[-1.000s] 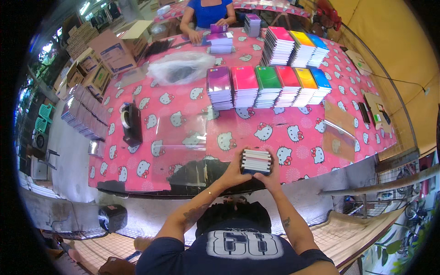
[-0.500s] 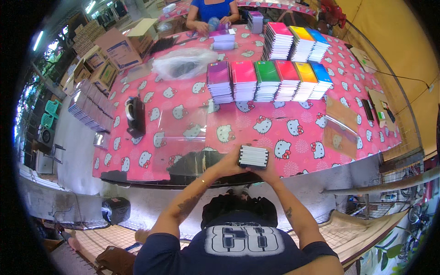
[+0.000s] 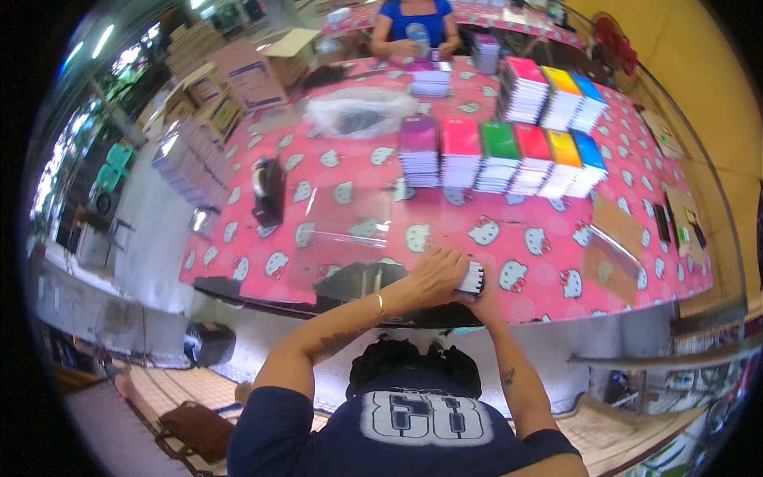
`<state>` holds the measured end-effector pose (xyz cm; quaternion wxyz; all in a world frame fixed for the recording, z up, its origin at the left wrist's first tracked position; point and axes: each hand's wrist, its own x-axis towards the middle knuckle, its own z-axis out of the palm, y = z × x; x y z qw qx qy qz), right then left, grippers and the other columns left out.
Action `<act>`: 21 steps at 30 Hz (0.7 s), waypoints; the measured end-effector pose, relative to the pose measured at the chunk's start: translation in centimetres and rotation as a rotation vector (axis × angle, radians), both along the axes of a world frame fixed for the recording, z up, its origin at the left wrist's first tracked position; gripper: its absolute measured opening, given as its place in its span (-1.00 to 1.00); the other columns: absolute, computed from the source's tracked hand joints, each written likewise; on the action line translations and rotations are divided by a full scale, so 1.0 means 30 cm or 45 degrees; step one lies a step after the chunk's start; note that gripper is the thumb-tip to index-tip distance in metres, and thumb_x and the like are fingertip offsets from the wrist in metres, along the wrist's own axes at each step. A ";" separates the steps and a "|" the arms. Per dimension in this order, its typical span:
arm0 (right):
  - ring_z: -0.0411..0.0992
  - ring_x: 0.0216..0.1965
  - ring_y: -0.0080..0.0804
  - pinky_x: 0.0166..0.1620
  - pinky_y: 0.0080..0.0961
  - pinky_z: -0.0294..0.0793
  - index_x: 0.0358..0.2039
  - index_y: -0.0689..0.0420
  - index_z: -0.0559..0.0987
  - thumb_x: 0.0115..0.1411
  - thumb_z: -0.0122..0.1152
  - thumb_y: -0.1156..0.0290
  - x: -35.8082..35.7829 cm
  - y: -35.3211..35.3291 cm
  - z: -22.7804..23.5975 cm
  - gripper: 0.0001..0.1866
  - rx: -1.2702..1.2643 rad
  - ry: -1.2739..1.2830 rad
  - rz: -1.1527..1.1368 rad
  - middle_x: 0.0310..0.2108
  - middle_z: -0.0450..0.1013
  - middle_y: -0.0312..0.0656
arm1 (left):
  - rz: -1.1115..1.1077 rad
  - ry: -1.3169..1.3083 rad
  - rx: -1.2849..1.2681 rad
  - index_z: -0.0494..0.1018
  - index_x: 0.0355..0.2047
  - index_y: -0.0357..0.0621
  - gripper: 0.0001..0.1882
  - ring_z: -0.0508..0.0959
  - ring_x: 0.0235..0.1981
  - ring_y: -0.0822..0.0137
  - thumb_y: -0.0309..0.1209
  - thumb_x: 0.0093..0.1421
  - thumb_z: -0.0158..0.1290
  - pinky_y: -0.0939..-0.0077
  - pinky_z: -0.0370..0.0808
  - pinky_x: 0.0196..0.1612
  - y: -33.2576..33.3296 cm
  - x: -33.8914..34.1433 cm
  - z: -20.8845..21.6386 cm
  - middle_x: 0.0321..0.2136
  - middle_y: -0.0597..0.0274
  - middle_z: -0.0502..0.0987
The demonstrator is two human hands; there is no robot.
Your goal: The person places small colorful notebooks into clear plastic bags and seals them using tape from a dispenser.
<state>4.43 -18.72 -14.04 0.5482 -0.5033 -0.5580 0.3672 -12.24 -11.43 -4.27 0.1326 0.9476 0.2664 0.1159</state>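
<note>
A small stack of notebooks (image 3: 473, 278), white page edges between dark covers, is gripped at the table's near edge. My left hand (image 3: 436, 274) lies across its left part, fingers bent over it and covering much of it. From the right and below, my right hand (image 3: 483, 305) holds the same stack, its fingers mostly hidden. Beyond my hands stands a front row of notebook piles: purple (image 3: 419, 137), pink (image 3: 460, 141), green (image 3: 499, 143), red (image 3: 533, 145), yellow (image 3: 563, 151) and blue (image 3: 589, 153).
A black tape dispenser (image 3: 268, 191) stands left, near a clear plastic sheet (image 3: 350, 219). Behind are a plastic bag (image 3: 362, 111), cardboard boxes (image 3: 250, 75) and taller notebook piles (image 3: 524, 87). Across the table, a person in blue (image 3: 415, 28) handles items. A brown sheet (image 3: 612, 246) lies right.
My left hand has moved from the stack's left side to over its top, hiding more of it. The whole view has shifted, so the table appears farther right and lower.
</note>
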 end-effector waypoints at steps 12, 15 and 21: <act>0.06 0.39 0.07 0.33 0.08 0.03 0.30 -0.06 0.34 -0.11 0.47 0.03 -0.448 0.521 -0.072 -0.07 0.162 -1.197 0.204 0.38 0.15 -0.06 | 1.318 -0.932 -1.039 0.56 -0.32 -0.25 -0.40 0.62 -0.45 0.39 0.16 0.14 0.24 0.44 0.50 -0.37 0.479 -0.864 -0.273 -0.43 0.15 0.61; 0.03 0.41 0.05 0.34 0.15 -0.03 0.30 -0.07 0.35 -0.22 0.49 -0.12 -0.488 0.573 -0.028 0.03 -0.115 -1.304 0.424 0.38 0.15 -0.09 | 1.375 -0.739 -0.988 0.59 -0.52 -0.22 -0.32 0.61 -0.45 0.32 0.28 0.12 0.17 0.40 0.47 -0.38 0.515 -0.902 -0.352 -0.53 0.13 0.61; 0.33 0.17 -0.03 0.22 0.06 0.22 0.27 0.11 0.37 0.00 0.42 0.00 -0.447 0.602 -0.093 -0.14 -0.084 -1.070 0.297 0.17 0.37 -0.08 | 1.241 -0.284 -0.611 0.60 -0.46 -0.43 -0.06 0.65 -0.37 -0.08 0.45 0.09 -0.02 0.07 0.50 -0.24 0.529 -0.821 -0.251 -0.46 -0.22 0.62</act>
